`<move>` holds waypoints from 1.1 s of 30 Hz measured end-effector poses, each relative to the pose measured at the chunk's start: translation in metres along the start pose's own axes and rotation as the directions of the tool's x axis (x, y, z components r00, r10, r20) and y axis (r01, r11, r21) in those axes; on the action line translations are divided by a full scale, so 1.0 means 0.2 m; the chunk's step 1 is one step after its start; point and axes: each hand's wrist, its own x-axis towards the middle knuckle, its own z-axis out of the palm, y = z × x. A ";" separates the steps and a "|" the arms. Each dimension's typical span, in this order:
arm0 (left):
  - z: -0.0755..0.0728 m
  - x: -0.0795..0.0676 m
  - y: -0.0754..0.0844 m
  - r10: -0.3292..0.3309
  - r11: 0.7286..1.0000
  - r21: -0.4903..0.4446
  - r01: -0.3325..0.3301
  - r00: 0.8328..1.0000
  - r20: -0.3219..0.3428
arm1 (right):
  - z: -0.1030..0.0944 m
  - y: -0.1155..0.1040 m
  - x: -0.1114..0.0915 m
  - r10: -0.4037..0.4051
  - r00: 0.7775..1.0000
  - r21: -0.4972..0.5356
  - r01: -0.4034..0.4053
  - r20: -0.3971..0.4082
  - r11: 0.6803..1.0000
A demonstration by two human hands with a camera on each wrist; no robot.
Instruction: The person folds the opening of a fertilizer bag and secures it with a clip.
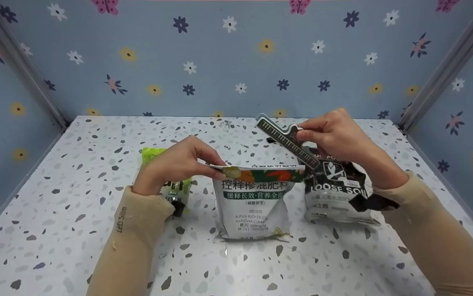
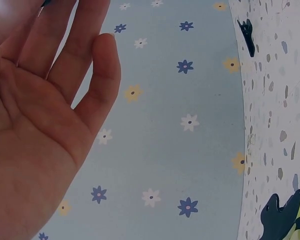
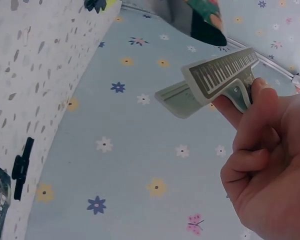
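In the head view a white printed bag point(image 1: 252, 211) stands upright in the middle of the table, its top folded over into a green and orange strip point(image 1: 257, 174). My left hand point(image 1: 176, 162) pinches the left end of that fold between thumb and fingers. Up and to the right, my right hand point(image 1: 339, 133) holds a clip point(image 1: 287, 142) with a piano-key pattern by its handles, tilted above the fold's right end. From the right wrist, the clip point(image 3: 222, 72) shows its two long bars spread apart, with the bag's folded corner point(image 3: 207, 22) just beyond them.
A black and white LOOSE SOIL bag point(image 1: 335, 185) is to the right, behind my right wrist. Left of the white bag, a green bag point(image 1: 152, 153) is partly covered by my left hand; a dark clip point(image 2: 280, 217) sits at it. Another black clip point(image 3: 21, 167) lies farther back on the table.
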 end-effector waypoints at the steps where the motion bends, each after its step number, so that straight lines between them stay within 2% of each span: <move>1: 0.00 0.00 0.00 0.000 1.000 0.003 0.000 1.000 -0.004 | -0.01 -0.02 0.00 -0.007 1.000 -0.006 0.007 0.010 1.000; 3: 0.01 0.00 0.00 0.000 1.000 0.012 0.000 1.000 -0.015 | -0.02 -0.05 -0.01 -0.032 0.999 -0.027 0.033 0.028 0.999; 9: 0.01 0.00 0.00 0.003 1.000 0.031 -0.002 0.999 -0.039 | 0.01 -0.11 0.01 -0.204 0.978 -0.136 0.209 0.052 0.968; 19: 0.01 0.02 0.00 0.046 0.997 0.061 -0.043 0.998 -0.046 | 0.09 -0.18 0.06 -0.232 0.956 -0.178 0.263 0.179 0.948; 25: 0.01 0.03 0.01 0.034 0.997 0.067 -0.030 0.998 -0.059 | 0.12 -0.21 0.08 -0.251 0.940 -0.199 0.299 0.232 0.933; 29: 0.02 0.02 0.01 -0.012 0.999 -0.037 0.008 0.995 -0.095 | 0.13 -0.22 0.08 -0.256 0.935 -0.189 0.306 0.248 0.933; 33: 0.02 0.01 0.01 -0.037 0.984 -0.176 0.018 0.993 -0.108 | 0.14 -0.22 0.09 -0.267 0.923 -0.190 0.325 0.276 0.927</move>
